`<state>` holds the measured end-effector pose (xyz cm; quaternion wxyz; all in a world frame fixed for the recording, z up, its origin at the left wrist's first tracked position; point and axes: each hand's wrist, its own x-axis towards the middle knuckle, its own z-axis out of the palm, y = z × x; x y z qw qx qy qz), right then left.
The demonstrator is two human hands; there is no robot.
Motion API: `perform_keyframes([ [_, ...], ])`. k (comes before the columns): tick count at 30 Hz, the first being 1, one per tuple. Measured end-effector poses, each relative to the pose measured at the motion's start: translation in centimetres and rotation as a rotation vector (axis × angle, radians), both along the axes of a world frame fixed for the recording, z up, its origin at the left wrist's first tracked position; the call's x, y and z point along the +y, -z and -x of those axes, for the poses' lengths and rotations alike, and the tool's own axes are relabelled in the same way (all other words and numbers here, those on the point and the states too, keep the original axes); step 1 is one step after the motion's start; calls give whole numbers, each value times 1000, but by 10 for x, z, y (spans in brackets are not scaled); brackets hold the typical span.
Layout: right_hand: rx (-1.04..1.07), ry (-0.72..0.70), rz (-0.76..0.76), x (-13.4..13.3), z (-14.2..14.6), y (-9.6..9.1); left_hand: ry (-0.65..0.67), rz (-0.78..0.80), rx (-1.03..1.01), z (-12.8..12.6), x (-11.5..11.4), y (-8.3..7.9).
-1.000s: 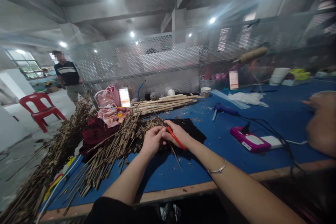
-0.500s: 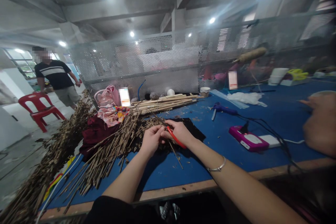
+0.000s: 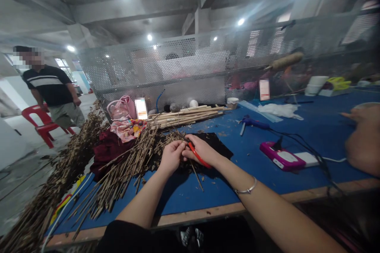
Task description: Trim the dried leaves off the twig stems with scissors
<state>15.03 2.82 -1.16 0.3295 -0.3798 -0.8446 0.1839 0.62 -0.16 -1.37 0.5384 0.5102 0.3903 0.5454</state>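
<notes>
Over the blue table, my left hand (image 3: 172, 156) is closed, thumb and fingertips pinched together close to my right hand. A thin dried stem (image 3: 198, 178) slants down from between the hands; the pinched part is hidden by the fingers. My right hand (image 3: 203, 148) is closed around scissors with red handles (image 3: 197, 155), whose dark blades point up and away to the left. Beneath and behind both hands lie a black cloth (image 3: 219, 146) and crumbled dry plant bits. Left of my left hand, a pile of dried stems (image 3: 118, 184) fans out toward the table's front edge.
A tall heap of dried plants (image 3: 63, 166) leans along the left side. Pale sticks (image 3: 190, 116) lie behind the hands. To the right are a glue gun (image 3: 253, 121), cables and a magenta power strip (image 3: 280, 156). A person (image 3: 53, 87) stands by a red chair (image 3: 38, 120).
The person in the background has moved left, in front of the red chair. My hands stay nearly in place; the stem's lower end has shifted slightly left.
</notes>
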Motion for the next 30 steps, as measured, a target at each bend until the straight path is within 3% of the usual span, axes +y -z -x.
perform_keyframes([
  [11,80,59,11,-2,4,2,19,-35,11,1,-3,-4],
  [24,-32,104,13,1,-1,1,-43,-3,14,0,-2,-2],
  [30,-136,140,-93,-3,-1,-4,-60,-39,36,1,-1,-2],
])
